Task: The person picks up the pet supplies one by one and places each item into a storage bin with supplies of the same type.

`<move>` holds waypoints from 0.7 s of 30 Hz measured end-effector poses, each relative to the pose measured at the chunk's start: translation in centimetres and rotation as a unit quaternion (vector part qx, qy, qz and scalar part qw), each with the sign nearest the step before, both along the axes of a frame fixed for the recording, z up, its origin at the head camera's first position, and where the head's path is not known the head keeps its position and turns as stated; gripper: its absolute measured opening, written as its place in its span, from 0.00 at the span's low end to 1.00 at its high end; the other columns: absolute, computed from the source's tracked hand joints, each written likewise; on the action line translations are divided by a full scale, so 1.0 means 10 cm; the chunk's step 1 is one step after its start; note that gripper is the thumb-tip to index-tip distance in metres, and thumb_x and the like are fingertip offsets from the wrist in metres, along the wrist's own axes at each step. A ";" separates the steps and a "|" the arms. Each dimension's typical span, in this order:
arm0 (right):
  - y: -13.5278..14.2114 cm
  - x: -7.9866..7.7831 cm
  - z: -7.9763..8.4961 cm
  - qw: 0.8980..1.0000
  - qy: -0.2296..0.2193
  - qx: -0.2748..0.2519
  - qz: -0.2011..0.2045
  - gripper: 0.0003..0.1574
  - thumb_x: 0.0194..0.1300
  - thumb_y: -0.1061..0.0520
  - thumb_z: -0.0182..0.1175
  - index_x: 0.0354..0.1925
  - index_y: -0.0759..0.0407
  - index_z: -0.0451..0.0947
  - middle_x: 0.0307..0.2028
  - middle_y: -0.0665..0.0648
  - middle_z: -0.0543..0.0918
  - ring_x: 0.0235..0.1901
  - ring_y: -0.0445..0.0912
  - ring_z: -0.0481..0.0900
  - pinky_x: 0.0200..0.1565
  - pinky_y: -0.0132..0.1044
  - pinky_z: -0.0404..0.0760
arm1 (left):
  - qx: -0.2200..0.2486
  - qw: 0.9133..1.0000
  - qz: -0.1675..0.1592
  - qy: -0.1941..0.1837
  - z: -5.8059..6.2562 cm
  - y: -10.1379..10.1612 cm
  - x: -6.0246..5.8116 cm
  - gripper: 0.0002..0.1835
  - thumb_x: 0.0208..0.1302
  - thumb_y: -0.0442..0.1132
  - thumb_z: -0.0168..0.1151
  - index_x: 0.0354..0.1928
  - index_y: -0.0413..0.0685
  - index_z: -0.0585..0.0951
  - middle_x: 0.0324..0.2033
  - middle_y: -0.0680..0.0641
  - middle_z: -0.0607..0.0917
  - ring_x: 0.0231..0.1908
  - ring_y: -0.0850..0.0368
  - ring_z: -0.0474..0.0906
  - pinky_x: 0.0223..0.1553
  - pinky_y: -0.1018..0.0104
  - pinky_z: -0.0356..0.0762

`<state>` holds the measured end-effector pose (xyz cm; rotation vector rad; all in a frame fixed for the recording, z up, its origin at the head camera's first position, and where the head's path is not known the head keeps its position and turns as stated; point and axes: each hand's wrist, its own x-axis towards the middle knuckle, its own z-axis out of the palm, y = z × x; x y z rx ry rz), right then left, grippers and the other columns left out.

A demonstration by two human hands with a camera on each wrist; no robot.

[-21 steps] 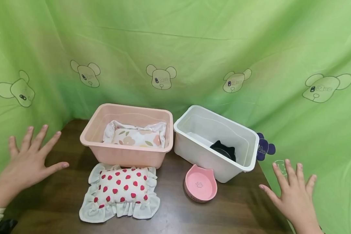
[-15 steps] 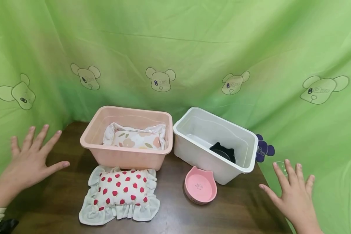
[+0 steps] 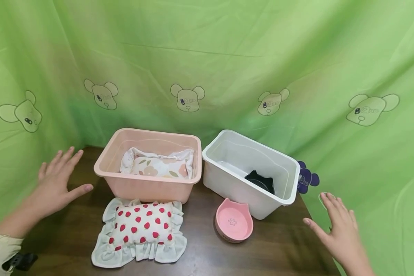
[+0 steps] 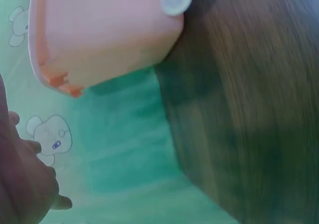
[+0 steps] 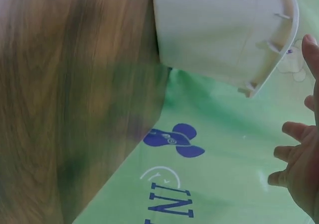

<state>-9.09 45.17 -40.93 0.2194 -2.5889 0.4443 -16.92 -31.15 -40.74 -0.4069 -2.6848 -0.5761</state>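
My left hand [image 3: 56, 188] hovers at the left with fingers straight and spread, holding nothing; the pink bin [image 3: 148, 188] is nearest to it. Inside that bin lies a floral pillow [image 3: 158, 167] with a white ruffle. In front of the bin rests a strawberry-print pillow [image 3: 143, 226] with a pale frill. At the right my right hand [image 3: 339, 230] is held up, its fingers extended and holding nothing. The white bin [image 3: 241, 191] stands closest to it, with a black cat-eared bowl [image 3: 260, 181] inside. A pink cat-eared bowl [image 3: 234, 222] sits before the white bin.
A dark wooden table [image 3: 207, 253] carries everything. Green curtain [image 3: 207, 46] with bear-head prints hangs behind and along both sides, close to the backs of the bins. The table's right edge runs near the right hand.
My left hand has moved right, toward the pink bin, and turned somewhat. My right hand has rotated, its fingers drawing closer together. The head view has shifted slightly; the bins, pillows and bowls stay put.
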 end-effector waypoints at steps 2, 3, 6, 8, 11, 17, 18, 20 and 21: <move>-0.02 0.03 -0.01 1.000 0.002 -0.016 0.010 0.61 0.58 0.50 0.76 0.81 0.53 0.54 0.76 0.71 0.59 0.78 0.68 0.47 0.74 0.69 0.32 | 0.029 1.000 -0.010 -0.004 -0.01 0.04 -0.02 0.56 0.62 0.56 0.70 0.83 0.55 0.46 0.81 0.37 0.45 0.79 0.31 0.34 0.68 0.21 0.25; -0.03 0.04 -0.01 1.000 0.002 -0.023 0.014 0.61 0.58 0.52 0.76 0.81 0.53 0.54 0.76 0.72 0.60 0.77 0.69 0.48 0.75 0.68 0.33 | 0.042 0.999 -0.014 -0.006 -0.01 0.06 -0.03 0.55 0.63 0.54 0.70 0.83 0.53 0.46 0.81 0.36 0.46 0.79 0.31 0.35 0.68 0.21 0.27; -0.07 0.09 0.01 0.999 -0.005 -0.044 0.015 0.59 0.59 0.54 0.75 0.81 0.50 0.54 0.75 0.72 0.62 0.76 0.71 0.51 0.76 0.66 0.38 | 0.077 0.997 -0.019 -0.017 -0.02 0.10 -0.06 0.53 0.65 0.52 0.69 0.83 0.52 0.47 0.80 0.35 0.48 0.78 0.29 0.38 0.68 0.20 0.31; -0.11 0.12 0.04 0.998 -0.015 -0.056 0.005 0.58 0.62 0.54 0.73 0.81 0.45 0.53 0.76 0.70 0.62 0.78 0.64 0.52 0.75 0.67 0.44 | 0.098 0.995 -0.019 -0.025 -0.03 0.13 -0.09 0.53 0.66 0.51 0.69 0.83 0.53 0.47 0.80 0.35 0.49 0.78 0.28 0.40 0.68 0.20 0.32; -0.16 0.17 0.07 0.997 -0.028 -0.073 -0.013 0.56 0.64 0.54 0.72 0.81 0.39 0.53 0.77 0.64 0.62 0.78 0.42 0.50 0.76 0.62 0.48 | 0.123 0.991 -0.018 -0.039 -0.04 0.16 -0.12 0.52 0.67 0.50 0.68 0.83 0.52 0.46 0.80 0.35 0.49 0.77 0.26 0.41 0.66 0.17 0.35; -0.28 0.23 0.12 0.996 -0.010 -0.085 -0.019 0.52 0.64 0.55 0.72 0.79 0.41 0.59 0.75 0.57 0.67 0.69 0.20 0.50 0.75 0.30 0.46 | 0.153 0.986 -0.023 -0.059 -0.05 0.21 -0.19 0.52 0.68 0.50 0.67 0.83 0.48 0.46 0.79 0.31 0.50 0.75 0.22 0.44 0.63 0.17 0.45; -0.29 0.24 0.12 0.996 -0.004 -0.085 -0.018 0.52 0.63 0.56 0.73 0.78 0.42 0.60 0.74 0.54 0.68 0.68 0.19 0.51 0.73 0.27 0.46 | 0.158 0.985 -0.024 -0.063 -0.05 0.22 -0.20 0.52 0.68 0.50 0.67 0.83 0.47 0.46 0.79 0.30 0.50 0.75 0.22 0.44 0.63 0.17 0.46; -0.32 0.25 0.13 0.996 0.007 -0.084 -0.017 0.50 0.62 0.57 0.74 0.77 0.43 0.63 0.72 0.46 0.69 0.67 0.18 0.53 0.68 0.18 0.45 | 0.168 0.983 -0.024 -0.069 -0.04 0.24 -0.22 0.51 0.69 0.50 0.66 0.83 0.46 0.46 0.78 0.29 0.50 0.75 0.22 0.45 0.63 0.17 0.47; -0.33 0.25 0.12 0.996 0.012 -0.084 -0.017 0.50 0.61 0.57 0.74 0.76 0.44 0.64 0.71 0.42 0.70 0.66 0.18 0.54 0.67 0.17 0.46 | 0.173 0.982 -0.024 -0.073 -0.04 0.25 -0.23 0.51 0.69 0.50 0.66 0.83 0.46 0.45 0.78 0.29 0.50 0.75 0.22 0.45 0.63 0.17 0.48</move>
